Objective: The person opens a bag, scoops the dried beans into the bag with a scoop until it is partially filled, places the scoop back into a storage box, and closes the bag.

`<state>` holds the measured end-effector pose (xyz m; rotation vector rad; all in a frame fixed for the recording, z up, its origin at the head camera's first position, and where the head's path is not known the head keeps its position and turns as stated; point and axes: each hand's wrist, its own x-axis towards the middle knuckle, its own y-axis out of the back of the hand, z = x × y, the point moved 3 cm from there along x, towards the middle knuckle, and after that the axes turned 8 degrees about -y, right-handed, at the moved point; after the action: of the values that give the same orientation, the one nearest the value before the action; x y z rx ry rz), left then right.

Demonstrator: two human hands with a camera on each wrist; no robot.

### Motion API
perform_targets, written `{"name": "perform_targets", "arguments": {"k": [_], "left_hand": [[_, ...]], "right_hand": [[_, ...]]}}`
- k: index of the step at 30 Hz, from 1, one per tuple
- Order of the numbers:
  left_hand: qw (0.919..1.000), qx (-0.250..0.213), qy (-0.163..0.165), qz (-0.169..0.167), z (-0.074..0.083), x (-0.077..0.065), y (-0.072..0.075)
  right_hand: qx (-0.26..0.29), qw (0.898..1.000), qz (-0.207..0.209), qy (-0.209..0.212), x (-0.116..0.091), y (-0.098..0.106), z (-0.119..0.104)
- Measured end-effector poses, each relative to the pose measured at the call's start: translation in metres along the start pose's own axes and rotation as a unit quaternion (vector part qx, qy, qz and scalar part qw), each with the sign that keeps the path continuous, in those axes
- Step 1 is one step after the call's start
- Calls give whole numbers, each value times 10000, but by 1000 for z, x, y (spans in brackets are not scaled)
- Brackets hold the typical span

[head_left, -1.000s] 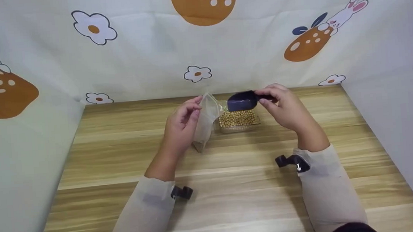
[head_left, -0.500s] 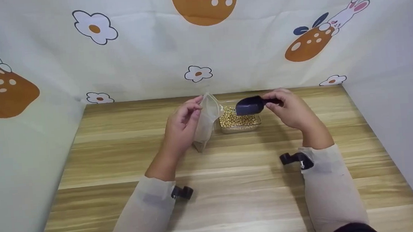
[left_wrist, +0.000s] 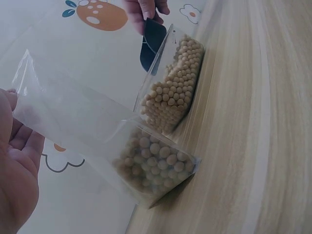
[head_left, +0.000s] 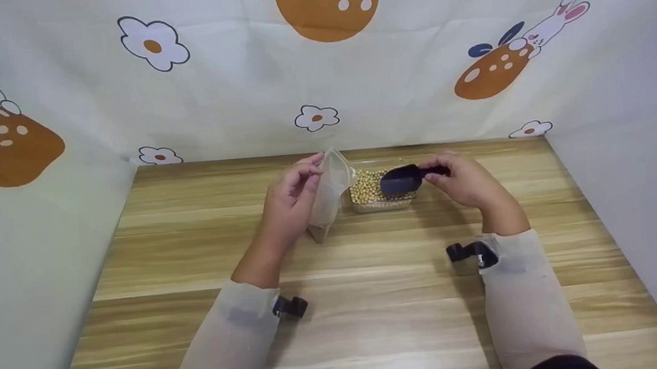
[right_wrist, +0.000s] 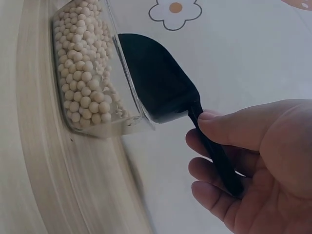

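My right hand [head_left: 460, 179] grips the handle of a black scoop [head_left: 401, 180], thumb on top and fingers underneath. The scoop's bowl overlaps the rim of a clear rectangular container [right_wrist: 127, 127] holding round pale-yellow beans [right_wrist: 80, 68]. Beside that container, my left hand [head_left: 291, 198] pinches the upper edge of a translucent bag [head_left: 329, 193] near its mouth. The bag stands on the table with its mouth spread, and more beans [left_wrist: 156, 163] fill its bottom in the left wrist view.
The wood-grain table [head_left: 363, 322] spreads toward me in front of the container. A pale curtain [head_left: 228, 98] printed with flowers and rabbits rises close behind the bag and container, and panels of it flank both sides.
My right hand has moved the scoop right, away from the bag's mouth, and lowered it over the beans in the container. My left hand and the bag have stayed put.
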<state>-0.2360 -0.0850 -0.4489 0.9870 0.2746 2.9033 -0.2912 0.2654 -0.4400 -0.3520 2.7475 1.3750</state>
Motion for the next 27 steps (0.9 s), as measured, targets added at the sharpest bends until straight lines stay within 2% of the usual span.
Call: {"name": "perform_targets", "arguments": {"k": [4, 19, 27], "left_hand": [[10000, -10, 27, 2, 0, 0, 0], [9999, 62, 149, 28, -1, 0, -1], [10000, 32, -79, -28, 1, 1, -1]], "right_hand": [[-64, 10000, -18, 27, 1, -2, -1], [-586, 9965, 153, 569, 0, -10, -15], [-753, 9957, 84, 532, 1, -17, -18]]}}
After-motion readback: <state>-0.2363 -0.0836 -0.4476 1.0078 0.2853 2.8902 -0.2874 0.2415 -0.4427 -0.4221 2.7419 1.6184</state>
